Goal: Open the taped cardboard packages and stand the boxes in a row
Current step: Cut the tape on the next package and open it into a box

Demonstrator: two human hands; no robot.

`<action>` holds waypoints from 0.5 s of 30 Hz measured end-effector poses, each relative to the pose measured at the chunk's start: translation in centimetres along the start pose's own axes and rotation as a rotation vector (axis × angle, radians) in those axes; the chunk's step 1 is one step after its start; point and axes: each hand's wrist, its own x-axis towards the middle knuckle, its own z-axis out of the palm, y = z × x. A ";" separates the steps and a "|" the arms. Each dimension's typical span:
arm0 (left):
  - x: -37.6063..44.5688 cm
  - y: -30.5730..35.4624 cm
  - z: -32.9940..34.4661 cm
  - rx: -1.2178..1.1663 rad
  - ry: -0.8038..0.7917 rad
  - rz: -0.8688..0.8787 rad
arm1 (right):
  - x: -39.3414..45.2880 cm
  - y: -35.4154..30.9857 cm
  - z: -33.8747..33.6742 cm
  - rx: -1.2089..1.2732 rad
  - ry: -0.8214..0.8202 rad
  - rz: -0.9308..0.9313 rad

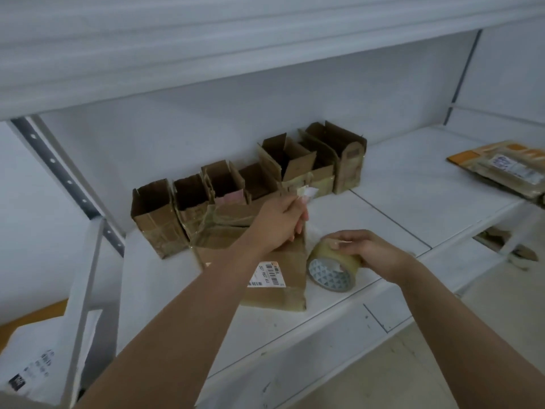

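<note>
On the white shelf (398, 184) a row of opened boxes (247, 184) stands along the back wall, tops open, each close against the next. In front of the row a taped package (277, 270) with a barcode label lies flat near the shelf's front edge. The left hand (280, 222) is over it, fingers pinched on a strip of tape (306, 191) lifted above the package. The right hand (365, 249) is curled round a tape roll (333, 268) resting on the shelf just beside the package. The step looks like stripping tape off this package. Next, the flaps must be freed and the box stood upright in the row. More flat packages (501, 168) wait far right.
</note>
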 end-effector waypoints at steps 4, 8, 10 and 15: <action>0.4 -0.4 0.2 0.057 -0.004 0.050 | -0.2 1.2 0.0 0.127 0.006 -0.059; 0.2 -0.7 0.1 0.068 0.002 0.069 | 0.3 2.0 0.3 0.035 0.079 -0.006; 0.1 -0.9 0.2 0.096 0.014 0.090 | 0.6 2.7 0.7 -0.017 0.125 0.025; 0.3 0.0 -0.3 0.287 -0.114 0.078 | 0.1 2.5 0.3 0.000 0.146 -0.065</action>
